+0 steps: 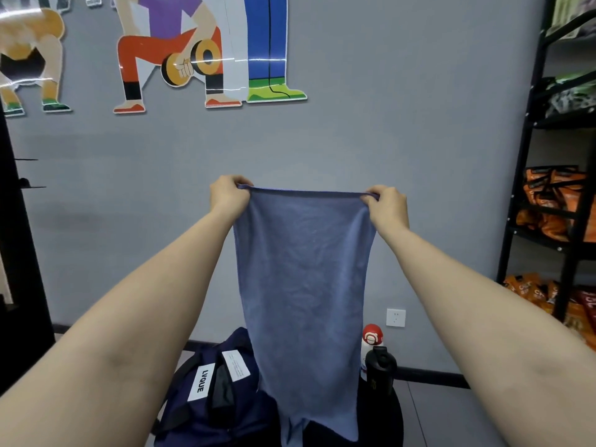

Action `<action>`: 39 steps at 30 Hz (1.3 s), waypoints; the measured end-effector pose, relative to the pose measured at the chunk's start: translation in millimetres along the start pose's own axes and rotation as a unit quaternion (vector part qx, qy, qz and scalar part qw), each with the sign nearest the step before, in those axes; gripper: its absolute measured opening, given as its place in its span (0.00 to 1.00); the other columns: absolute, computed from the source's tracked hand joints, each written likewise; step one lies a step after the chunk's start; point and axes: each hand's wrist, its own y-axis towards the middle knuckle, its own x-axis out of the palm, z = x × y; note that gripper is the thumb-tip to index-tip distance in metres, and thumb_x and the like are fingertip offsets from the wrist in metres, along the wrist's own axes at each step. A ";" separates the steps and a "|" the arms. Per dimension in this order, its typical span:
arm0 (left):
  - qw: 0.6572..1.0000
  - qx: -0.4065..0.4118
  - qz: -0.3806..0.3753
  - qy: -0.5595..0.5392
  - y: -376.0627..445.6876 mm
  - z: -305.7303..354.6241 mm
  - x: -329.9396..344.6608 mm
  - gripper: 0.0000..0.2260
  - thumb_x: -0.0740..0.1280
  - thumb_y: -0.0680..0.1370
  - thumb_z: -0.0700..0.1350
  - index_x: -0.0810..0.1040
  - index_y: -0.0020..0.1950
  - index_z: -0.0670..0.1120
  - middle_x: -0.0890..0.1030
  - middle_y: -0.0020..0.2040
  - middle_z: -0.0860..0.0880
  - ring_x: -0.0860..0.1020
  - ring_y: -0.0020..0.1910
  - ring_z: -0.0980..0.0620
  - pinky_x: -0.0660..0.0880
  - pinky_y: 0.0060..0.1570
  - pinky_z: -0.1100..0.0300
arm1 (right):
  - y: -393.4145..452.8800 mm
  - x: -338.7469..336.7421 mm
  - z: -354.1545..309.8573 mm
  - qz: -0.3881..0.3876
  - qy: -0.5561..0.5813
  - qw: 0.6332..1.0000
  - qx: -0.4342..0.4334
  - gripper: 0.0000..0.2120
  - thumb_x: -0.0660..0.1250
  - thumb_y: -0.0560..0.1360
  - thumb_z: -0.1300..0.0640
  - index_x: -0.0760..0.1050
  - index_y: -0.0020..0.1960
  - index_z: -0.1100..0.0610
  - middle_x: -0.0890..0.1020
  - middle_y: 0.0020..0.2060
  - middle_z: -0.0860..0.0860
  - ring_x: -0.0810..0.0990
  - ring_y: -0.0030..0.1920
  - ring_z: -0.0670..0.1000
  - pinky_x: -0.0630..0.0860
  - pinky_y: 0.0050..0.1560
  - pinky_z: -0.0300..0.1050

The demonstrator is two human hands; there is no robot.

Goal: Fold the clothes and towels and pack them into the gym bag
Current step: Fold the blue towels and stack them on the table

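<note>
A blue towel (304,285) hangs lengthwise in front of me, held up at chest height. My left hand (229,196) pinches its top left corner and my right hand (385,204) pinches its top right corner, with the top edge stretched taut between them. Below, a navy gym bag (209,398) with white labels lies to the lower left, partly hidden by the towel's lower end.
A white bottle with a red cap (372,341) and a black bottle (380,369) stand on a dark round surface (392,421) behind the towel. A black shelf rack (567,188) with orange packets fills the right side. A grey wall with a socket (395,317) is ahead.
</note>
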 end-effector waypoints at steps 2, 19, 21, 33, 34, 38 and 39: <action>1.000 0.006 0.002 -0.003 -1.9 3.0 -1.0 0.15 0.57 0.75 0.34 0.82 0.48 0.45 0.78 0.46 0.49 0.74 0.45 0.50 0.69 0.44 0.62 | -0.8 -5.2 -2.7 0.000 -0.002 1.000 -0.004 0.09 0.63 0.78 0.60 0.80 0.53 0.60 0.82 0.49 0.57 0.77 0.48 0.55 0.69 0.46 0.40; 0.993 -0.075 -0.079 0.043 -44.9 -96.3 58.1 0.13 0.61 0.76 0.33 0.83 0.51 0.43 0.81 0.52 0.45 0.75 0.50 0.51 0.69 0.46 0.63 | -44.6 55.4 92.3 -0.114 -0.053 0.990 0.068 0.09 0.65 0.77 0.60 0.81 0.53 0.61 0.83 0.48 0.59 0.79 0.51 0.58 0.71 0.47 0.41; 0.991 -0.084 -0.092 0.057 -50.6 -117.7 69.0 0.13 0.61 0.76 0.33 0.83 0.51 0.43 0.81 0.51 0.45 0.74 0.48 0.51 0.68 0.44 0.63 | -52.8 70.7 110.5 -0.132 -0.068 0.987 0.068 0.09 0.65 0.77 0.61 0.81 0.52 0.62 0.83 0.47 0.60 0.79 0.51 0.58 0.68 0.45 0.40; 0.970 -0.157 -0.160 0.096 -115.6 -238.3 107.0 0.11 0.62 0.77 0.34 0.82 0.50 0.43 0.78 0.44 0.49 0.73 0.46 0.53 0.65 0.41 0.69 | -120.8 142.0 197.6 -0.250 -0.101 0.955 0.119 0.09 0.65 0.77 0.59 0.81 0.54 0.60 0.83 0.48 0.58 0.79 0.51 0.57 0.70 0.48 0.41; 0.969 -0.155 -0.167 0.099 -123.8 -245.5 108.5 0.11 0.62 0.76 0.34 0.82 0.50 0.43 0.79 0.44 0.49 0.74 0.46 0.53 0.65 0.42 0.69 | -127.7 144.6 203.4 -0.257 -0.108 0.953 0.119 0.09 0.66 0.77 0.59 0.81 0.54 0.60 0.83 0.48 0.58 0.79 0.52 0.57 0.71 0.49 0.41; 0.959 -0.149 -0.216 0.111 -159.4 -273.3 115.8 0.11 0.62 0.76 0.33 0.83 0.47 0.43 0.82 0.47 0.49 0.75 0.48 0.54 0.67 0.45 0.66 | -160.3 151.8 231.5 -0.304 -0.116 0.938 0.118 0.10 0.66 0.77 0.61 0.81 0.55 0.61 0.83 0.50 0.58 0.80 0.53 0.57 0.74 0.54 0.45; 0.953 -0.152 -0.232 0.121 -167.5 -280.1 117.9 0.11 0.62 0.76 0.33 0.83 0.47 0.43 0.82 0.48 0.49 0.76 0.49 0.54 0.67 0.45 0.66 | -168.8 153.2 238.8 -0.313 -0.118 0.935 0.120 0.10 0.66 0.77 0.62 0.81 0.55 0.61 0.83 0.51 0.58 0.80 0.53 0.57 0.73 0.55 0.44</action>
